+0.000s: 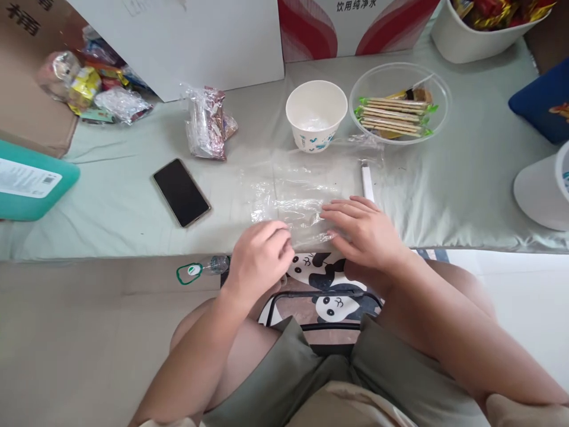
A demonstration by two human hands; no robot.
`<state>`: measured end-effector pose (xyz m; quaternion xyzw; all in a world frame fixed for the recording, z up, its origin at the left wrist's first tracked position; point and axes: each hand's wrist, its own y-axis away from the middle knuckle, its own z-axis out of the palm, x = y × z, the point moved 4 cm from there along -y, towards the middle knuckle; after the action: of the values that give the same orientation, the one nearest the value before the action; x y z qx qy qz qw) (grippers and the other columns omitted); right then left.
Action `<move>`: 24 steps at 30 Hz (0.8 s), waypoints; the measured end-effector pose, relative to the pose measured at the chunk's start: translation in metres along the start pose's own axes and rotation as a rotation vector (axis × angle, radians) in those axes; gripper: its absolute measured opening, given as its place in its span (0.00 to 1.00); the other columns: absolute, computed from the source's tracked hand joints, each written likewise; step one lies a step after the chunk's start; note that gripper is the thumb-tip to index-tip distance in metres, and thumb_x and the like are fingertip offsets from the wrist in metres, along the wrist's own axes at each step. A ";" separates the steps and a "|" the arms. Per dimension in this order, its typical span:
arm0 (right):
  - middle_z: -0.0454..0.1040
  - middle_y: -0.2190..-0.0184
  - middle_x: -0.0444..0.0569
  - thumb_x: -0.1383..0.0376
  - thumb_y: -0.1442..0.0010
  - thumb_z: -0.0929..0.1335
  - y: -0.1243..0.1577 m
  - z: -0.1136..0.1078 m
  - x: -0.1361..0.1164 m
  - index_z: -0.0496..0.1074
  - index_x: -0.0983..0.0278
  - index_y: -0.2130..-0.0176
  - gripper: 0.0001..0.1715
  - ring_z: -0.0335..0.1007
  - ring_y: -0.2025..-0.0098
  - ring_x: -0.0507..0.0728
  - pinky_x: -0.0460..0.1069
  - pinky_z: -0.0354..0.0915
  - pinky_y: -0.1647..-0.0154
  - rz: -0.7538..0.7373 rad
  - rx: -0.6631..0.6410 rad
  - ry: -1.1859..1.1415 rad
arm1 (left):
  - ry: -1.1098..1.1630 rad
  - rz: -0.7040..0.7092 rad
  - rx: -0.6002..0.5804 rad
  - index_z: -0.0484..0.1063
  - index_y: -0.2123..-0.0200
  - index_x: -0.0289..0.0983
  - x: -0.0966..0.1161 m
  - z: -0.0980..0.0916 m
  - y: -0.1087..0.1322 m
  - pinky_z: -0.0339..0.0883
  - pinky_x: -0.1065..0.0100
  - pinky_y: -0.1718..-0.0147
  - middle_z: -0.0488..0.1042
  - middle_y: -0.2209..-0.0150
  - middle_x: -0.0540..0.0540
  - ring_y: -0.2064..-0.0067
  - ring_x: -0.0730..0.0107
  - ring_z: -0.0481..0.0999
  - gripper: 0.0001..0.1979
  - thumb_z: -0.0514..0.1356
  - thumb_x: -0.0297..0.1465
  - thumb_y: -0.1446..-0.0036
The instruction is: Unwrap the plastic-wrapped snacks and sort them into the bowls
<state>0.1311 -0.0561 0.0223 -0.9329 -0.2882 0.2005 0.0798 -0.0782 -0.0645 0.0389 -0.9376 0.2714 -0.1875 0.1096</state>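
A clear plastic bag lies flat on the pale green cloth in front of me. My left hand is curled at the bag's near left corner, fingers pinched on its edge. My right hand rests flat on the bag's near right part, fingers stretched out to the left. A white sealing strip runs along the bag's right side.
Behind the bag stand a white paper cup and a clear bowl of wrapped snack sticks. A black phone lies to the left, a bundle of small bags behind it. Boxes, a snack tub and a white cup surround the area.
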 end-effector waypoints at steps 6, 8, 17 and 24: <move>0.85 0.53 0.52 0.67 0.37 0.68 0.005 -0.023 -0.002 0.77 0.63 0.53 0.13 0.84 0.52 0.65 0.59 0.73 0.53 0.029 0.208 0.059 | 0.360 -0.275 0.111 0.79 0.68 0.38 -0.054 -0.018 0.003 0.76 0.68 0.65 0.84 0.69 0.49 0.66 0.68 0.83 0.08 0.58 0.27 0.41; 0.85 0.55 0.51 0.68 0.38 0.69 0.006 -0.026 0.002 0.76 0.61 0.57 0.08 0.83 0.51 0.65 0.58 0.72 0.52 0.011 0.242 -0.016 | 0.495 -0.372 0.113 0.79 0.68 0.37 -0.067 -0.020 0.006 0.76 0.68 0.66 0.84 0.69 0.48 0.68 0.68 0.83 0.07 0.60 0.29 0.42; 0.81 0.74 0.39 0.67 0.37 0.71 0.007 -0.033 0.027 0.73 0.56 0.64 0.04 0.85 0.54 0.61 0.67 0.56 0.26 0.103 0.388 -0.554 | 0.858 -0.338 -0.185 0.80 0.65 0.38 -0.076 -0.020 0.005 0.81 0.65 0.59 0.86 0.61 0.44 0.58 0.62 0.87 0.06 0.64 0.33 0.44; 0.72 0.81 0.39 0.58 0.38 0.73 0.002 -0.023 0.050 0.72 0.58 0.66 0.09 0.68 0.83 0.51 0.48 0.66 0.81 0.641 0.512 -0.770 | 0.719 -0.196 -0.448 0.80 0.63 0.40 -0.062 -0.011 0.003 0.76 0.56 0.44 0.83 0.45 0.41 0.44 0.55 0.82 0.08 0.65 0.35 0.46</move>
<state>0.1792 -0.0298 0.0269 -0.7842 0.0591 0.6042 0.1280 -0.1325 -0.0341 0.0305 -0.8347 0.2361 -0.4481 -0.2163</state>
